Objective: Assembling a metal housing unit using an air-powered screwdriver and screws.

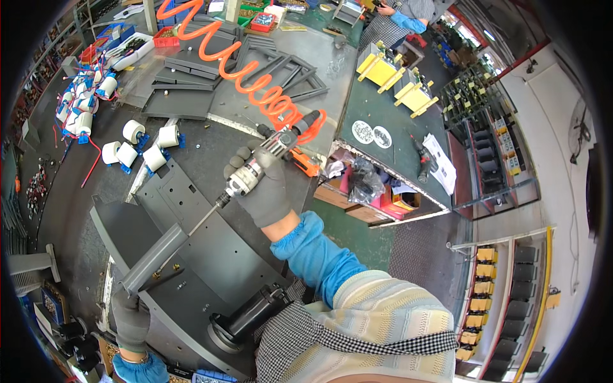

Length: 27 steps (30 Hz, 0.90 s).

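My right hand (265, 188), in a grey glove with a blue sleeve cover, grips a pneumatic screwdriver (258, 165) fed by a coiled orange air hose (242, 70). The driver's long bit (203, 220) points down-left onto a narrow grey metal bar (156, 255) lying across a large dark grey sheet-metal panel (211, 242). My left hand (131, 319), also in a grey glove, holds the lower end of that bar at the bench's near left edge.
Several white wire spools (143, 147) with blue ends lie at the left. More grey metal frames (255, 70) are stacked at the back. A black cylindrical part (252, 313) sits by my body. Yellow assemblies (396, 83) stand on a green bench where another person (402, 16) works.
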Each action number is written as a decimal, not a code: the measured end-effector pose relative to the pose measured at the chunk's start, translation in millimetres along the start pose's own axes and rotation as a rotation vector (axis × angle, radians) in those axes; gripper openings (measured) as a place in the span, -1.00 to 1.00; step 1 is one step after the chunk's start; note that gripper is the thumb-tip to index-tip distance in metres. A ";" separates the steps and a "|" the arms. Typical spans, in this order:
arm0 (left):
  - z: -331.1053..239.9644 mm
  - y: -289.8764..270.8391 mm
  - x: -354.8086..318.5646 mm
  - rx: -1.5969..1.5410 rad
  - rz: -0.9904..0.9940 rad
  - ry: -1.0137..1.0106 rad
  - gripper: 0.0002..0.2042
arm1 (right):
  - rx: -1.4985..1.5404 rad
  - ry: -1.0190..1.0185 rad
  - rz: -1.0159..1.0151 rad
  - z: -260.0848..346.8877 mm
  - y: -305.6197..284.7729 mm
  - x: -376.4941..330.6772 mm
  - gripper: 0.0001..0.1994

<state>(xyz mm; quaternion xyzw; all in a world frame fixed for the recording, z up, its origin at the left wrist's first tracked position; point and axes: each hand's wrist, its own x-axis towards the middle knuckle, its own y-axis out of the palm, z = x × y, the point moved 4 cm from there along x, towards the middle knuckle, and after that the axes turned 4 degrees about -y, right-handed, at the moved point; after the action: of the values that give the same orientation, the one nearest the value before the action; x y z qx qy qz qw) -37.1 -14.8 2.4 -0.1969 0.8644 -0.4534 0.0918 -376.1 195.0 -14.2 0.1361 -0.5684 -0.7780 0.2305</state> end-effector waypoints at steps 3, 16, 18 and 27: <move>-15.5 2.2 3.4 0.018 -0.050 0.052 -0.73 | -0.002 -0.050 -0.044 3.8 2.4 -2.1 -0.74; -18.3 -5.8 4.9 0.016 -0.080 0.086 -0.86 | 0.013 0.010 -0.008 -2.9 2.7 5.3 -0.72; -15.3 -7.4 4.5 0.028 -0.072 0.095 -0.87 | 0.022 0.015 0.017 -0.9 5.5 5.4 -0.70; -38.8 -9.8 15.4 -0.002 -0.187 0.176 -0.88 | 0.036 0.054 0.054 -4.3 0.5 7.1 -0.74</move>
<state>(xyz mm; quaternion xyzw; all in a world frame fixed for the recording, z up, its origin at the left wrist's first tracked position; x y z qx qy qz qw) -61.6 2.7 32.9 -0.2364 0.8474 -0.4746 -0.0273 -380.0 187.7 -14.8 0.1458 -0.5795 -0.7570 0.2643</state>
